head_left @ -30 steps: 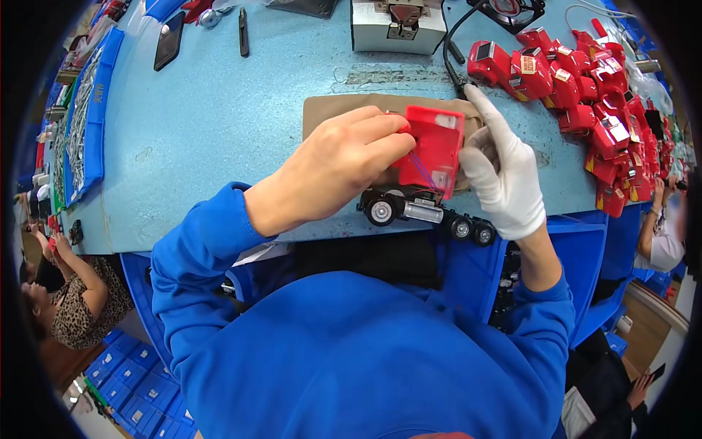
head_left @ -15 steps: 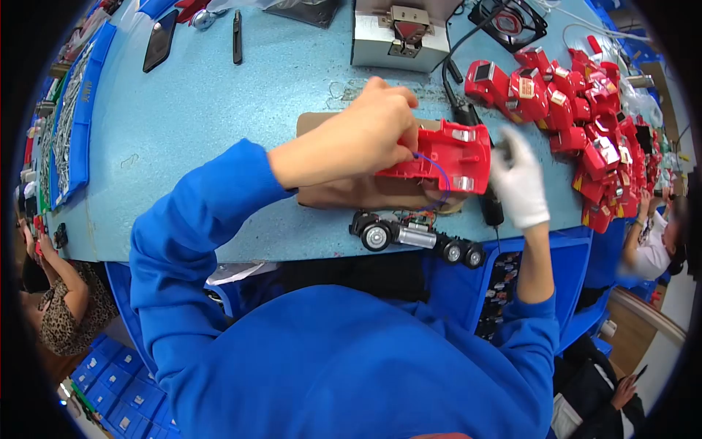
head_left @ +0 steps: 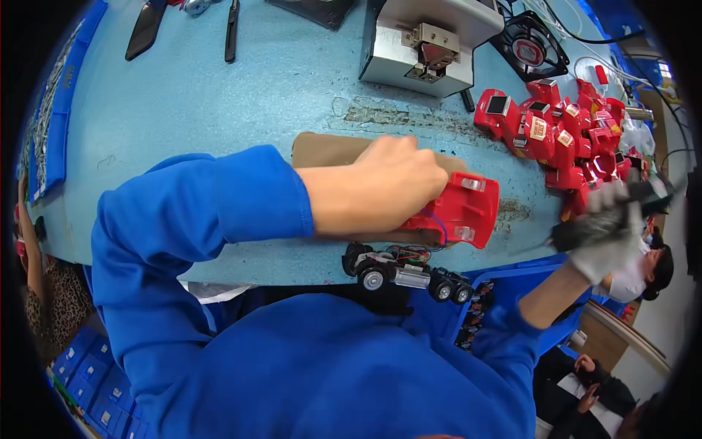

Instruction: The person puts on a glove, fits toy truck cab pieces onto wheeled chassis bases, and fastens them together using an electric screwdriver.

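Observation:
My bare left hand (head_left: 395, 183) is closed on a red plastic toy truck shell (head_left: 472, 212), which lies with its hollow underside up on a piece of brown cardboard (head_left: 314, 148). The fingertips are hidden behind the hand. A blue wire (head_left: 441, 225) runs from the shell towards a black toy truck chassis (head_left: 409, 274) with silver-hubbed wheels, standing near the table's front edge. Off to the right, my white-gloved right hand (head_left: 603, 252) grips a black electric screwdriver (head_left: 596, 228), raised and blurred by motion, its tip end pointing left.
A heap of red toy truck cabs (head_left: 541, 132) lies at the right. Behind the cardboard stand a metal-fronted device (head_left: 431, 55) and a black fan (head_left: 528, 51). A knife (head_left: 232, 33), a phone (head_left: 146, 29) and a blue tray (head_left: 55, 157) are at the left. Other people sit on both sides.
My right hand has picked up the electric screwdriver from beside the shell and carried it to the right. My left hand stays on the shell. The whole view has shifted slightly.

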Demonstrator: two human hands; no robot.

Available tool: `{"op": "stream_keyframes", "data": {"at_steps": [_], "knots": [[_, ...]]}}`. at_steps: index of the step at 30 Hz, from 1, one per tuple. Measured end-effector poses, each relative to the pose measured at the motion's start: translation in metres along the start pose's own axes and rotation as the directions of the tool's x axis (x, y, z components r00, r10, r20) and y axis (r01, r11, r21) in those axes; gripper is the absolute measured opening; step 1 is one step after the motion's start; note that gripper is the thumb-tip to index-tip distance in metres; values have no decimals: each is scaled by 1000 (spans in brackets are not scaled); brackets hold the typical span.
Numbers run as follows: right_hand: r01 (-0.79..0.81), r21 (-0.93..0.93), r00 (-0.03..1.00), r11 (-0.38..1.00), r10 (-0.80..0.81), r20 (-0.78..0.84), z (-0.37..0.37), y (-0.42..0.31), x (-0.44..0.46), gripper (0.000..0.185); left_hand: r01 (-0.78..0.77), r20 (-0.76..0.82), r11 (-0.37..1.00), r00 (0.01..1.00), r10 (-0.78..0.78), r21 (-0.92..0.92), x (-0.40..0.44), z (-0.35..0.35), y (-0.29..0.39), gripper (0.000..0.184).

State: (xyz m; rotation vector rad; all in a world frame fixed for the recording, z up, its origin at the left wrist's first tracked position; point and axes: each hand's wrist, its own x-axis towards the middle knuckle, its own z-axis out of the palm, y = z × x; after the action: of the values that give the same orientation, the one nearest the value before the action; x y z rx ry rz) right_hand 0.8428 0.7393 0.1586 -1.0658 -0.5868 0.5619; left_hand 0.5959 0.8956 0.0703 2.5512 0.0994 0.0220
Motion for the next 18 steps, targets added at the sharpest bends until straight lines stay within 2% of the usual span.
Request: {"op": "stream_keyframes", "data": {"at_steps": [2,3,4,5,6,7,8,9,10,11,12,14,15,16,17,18], "knots": [[-20,385,976,923,-66,208,2,-11,35,27,-17,-20,1000,1000,16,-6,-2,1,2,9],[-19,361,963,932,-79,256,18,-12,48,13,-5,4,1000,1000,5,-12,-2,0,3,9],[4,314,959,949,-93,269,40,-6,59,12,7,26,1000,1000,-7,-16,-2,0,4,10],[230,144,968,963,-242,72,81,14,57,21,21,47,1000,999,-20,-20,-1,-1,4,10],[192,129,973,973,-206,107,95,27,65,23,21,43,999,999,-20,-28,-1,-1,4,11],[274,92,961,957,-276,14,110,46,76,24,23,40,999,999,-21,-39,-2,-1,4,13],[303,101,951,948,-307,26,125,62,83,22,25,38,998,999,-23,-50,-3,-1,4,14],[301,125,946,945,-313,91,139,75,86,16,15,21,998,1000,-14,-61,-4,0,3,15],[264,120,942,957,-282,183,145,86,93,20,14,27,998,1000,-12,-63,-4,-1,2,15],[271,68,893,960,-277,355,152,94,98,23,15,34,998,999,-12,-67,-4,-2,2,15],[213,58,831,975,-212,515,150,101,119,23,15,47,997,999,-12,-74,-4,-2,3,15],[-89,134,682,987,-37,731,157,112,133,21,5,14,996,1000,-4,-84,-5,-3,3,15],[77,73,792,994,-105,601,172,112,119,15,0,0,996,1000,0,-90,-6,-3,3,14],[231,-18,865,973,-198,460,190,110,96,18,2,1,995,1000,-2,-95,-6,-4,4,14],[364,-132,896,922,-308,320,200,110,83,28,5,0,995,1000,-5,-101,-7,-5,4,14],[443,-172,879,880,-389,275,193,116,85,18,7,-2,994,1000,-7,-105,-7,-5,4,14]]}}
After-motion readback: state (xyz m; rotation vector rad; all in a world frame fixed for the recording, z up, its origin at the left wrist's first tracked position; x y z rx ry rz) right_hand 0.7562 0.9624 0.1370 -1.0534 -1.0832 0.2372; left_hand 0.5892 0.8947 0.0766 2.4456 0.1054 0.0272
